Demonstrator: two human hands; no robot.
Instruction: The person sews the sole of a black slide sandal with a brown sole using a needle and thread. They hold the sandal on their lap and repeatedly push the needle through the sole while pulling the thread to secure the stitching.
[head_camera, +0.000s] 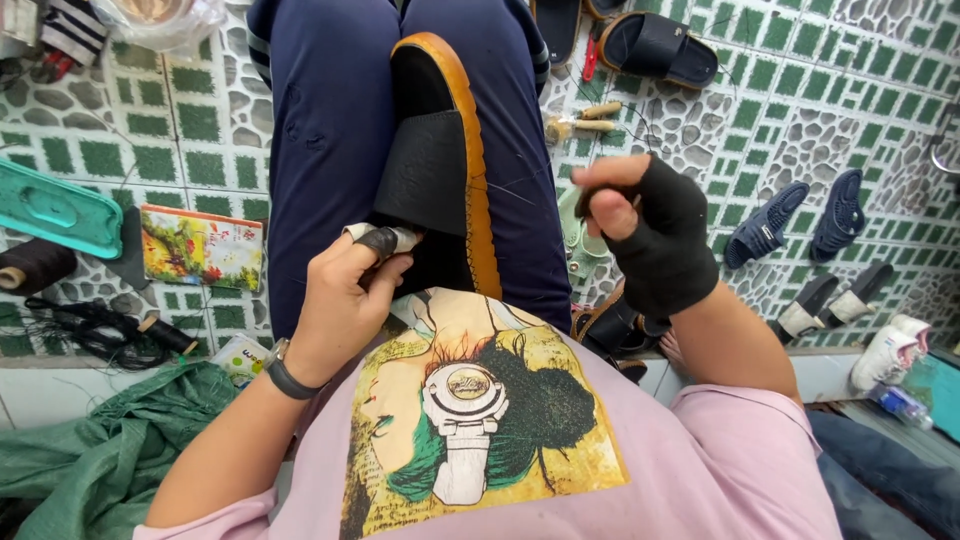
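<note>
A black slide sandal (440, 160) with a tan sole edge lies lengthwise on my lap, between my legs in dark blue trousers. My left hand (345, 295) presses its taped fingertips against the near left edge of the sandal's black strap. My right hand (650, 225), in a black fingerless glove, is raised to the right of the sandal with its fingers closed in a fist. A thin thread (510, 190) seems to run from the sandal's edge toward that fist; what the fist pinches is hidden.
On the green-and-stone tiled floor lie a black sandal (660, 45), dark blue shoes (800, 220), a wooden-handled tool (585, 120), a teal tray (55, 210), a colourful booklet (200, 245), a thread spool (30, 268) and green cloth (90, 460).
</note>
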